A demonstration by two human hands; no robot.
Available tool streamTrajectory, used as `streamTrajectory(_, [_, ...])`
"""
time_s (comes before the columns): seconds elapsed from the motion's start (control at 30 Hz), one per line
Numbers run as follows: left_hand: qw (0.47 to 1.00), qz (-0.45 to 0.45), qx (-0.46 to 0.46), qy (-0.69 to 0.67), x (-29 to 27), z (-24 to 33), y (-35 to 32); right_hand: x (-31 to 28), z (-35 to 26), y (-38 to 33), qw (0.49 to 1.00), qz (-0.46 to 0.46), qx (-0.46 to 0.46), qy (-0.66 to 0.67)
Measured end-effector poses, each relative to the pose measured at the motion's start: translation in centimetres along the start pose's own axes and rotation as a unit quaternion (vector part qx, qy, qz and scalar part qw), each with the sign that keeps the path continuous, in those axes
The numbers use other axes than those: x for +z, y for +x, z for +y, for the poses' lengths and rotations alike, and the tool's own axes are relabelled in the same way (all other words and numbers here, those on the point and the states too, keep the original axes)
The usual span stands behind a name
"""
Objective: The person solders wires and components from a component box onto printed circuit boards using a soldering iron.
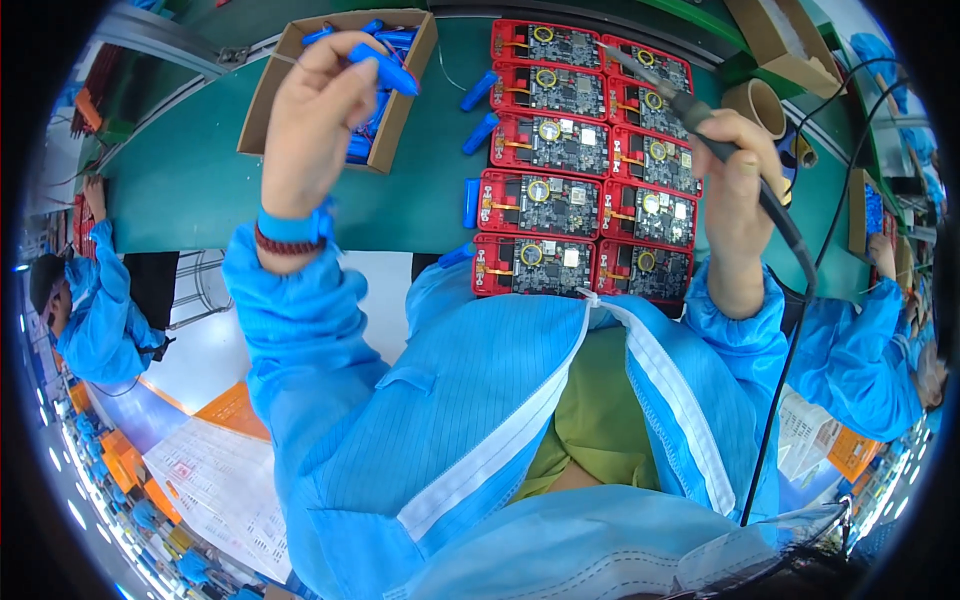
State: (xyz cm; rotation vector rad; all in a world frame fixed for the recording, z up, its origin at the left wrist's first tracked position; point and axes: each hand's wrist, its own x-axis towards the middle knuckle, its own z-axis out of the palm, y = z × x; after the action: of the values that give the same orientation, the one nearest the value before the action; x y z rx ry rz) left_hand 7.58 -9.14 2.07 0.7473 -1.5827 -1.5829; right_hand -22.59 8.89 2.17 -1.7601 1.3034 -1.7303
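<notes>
My left hand [312,130] is raised by the cardboard box [408,135] of blue batteries. Its fingers pinch a blue cylindrical battery [392,72]. My right hand [742,190] grips the dark handle of a soldering iron [688,108], whose thin tip points up and left over the far end of the boards. Two columns of red cases [487,205] with circuit boards [560,205] inside lie on the bench in front of me. Along their left side rest several loose blue batteries [470,203], spaced one below another.
The green bench [395,215] runs across in front of me. A cardboard roll [755,105] and an open carton [785,45] stand at the far right. The iron's black cable [800,330] hangs down past my right arm. Co-workers [105,310] sit at both sides.
</notes>
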Motion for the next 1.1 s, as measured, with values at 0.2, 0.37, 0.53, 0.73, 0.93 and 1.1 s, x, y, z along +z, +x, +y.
streamTrajectory(0.2, [0.971, -0.117, -0.083, -0.192, 7.1, 0.1, -3.7, 4.2, -1.1, 0.3, 0.989, -0.067, 0.117, 0.061])
streamTrajectory(0.37, [0.97, -0.141, -0.061, -0.19, 9.8, -0.6, -3.9, 6.0, -0.6, 0.3, 0.974, -0.121, 0.153, 0.118])
streamTrajectory(0.53, [0.977, -0.118, -0.071, -0.16, 10.5, -0.4, -4.1, 5.7, -0.5, 0.0, 0.944, -0.105, 0.219, 0.225])
streamTrajectory(0.73, [0.971, -0.113, -0.082, -0.194, 10.8, -0.7, -4.6, 5.9, -1.1, -0.2, 0.964, -0.108, 0.165, 0.18])
streamTrajectory(0.93, [0.993, -0.077, -0.032, -0.089, 11.3, -0.3, -4.9, 6.3, -1.4, -0.1, 0.985, -0.091, 0.104, 0.1])
streamTrajectory(1.1, [0.99, -0.067, -0.046, -0.117, 10.9, -1.0, -4.9, 6.2, -1.5, 0.0, 0.994, -0.088, 0.066, 0.021])
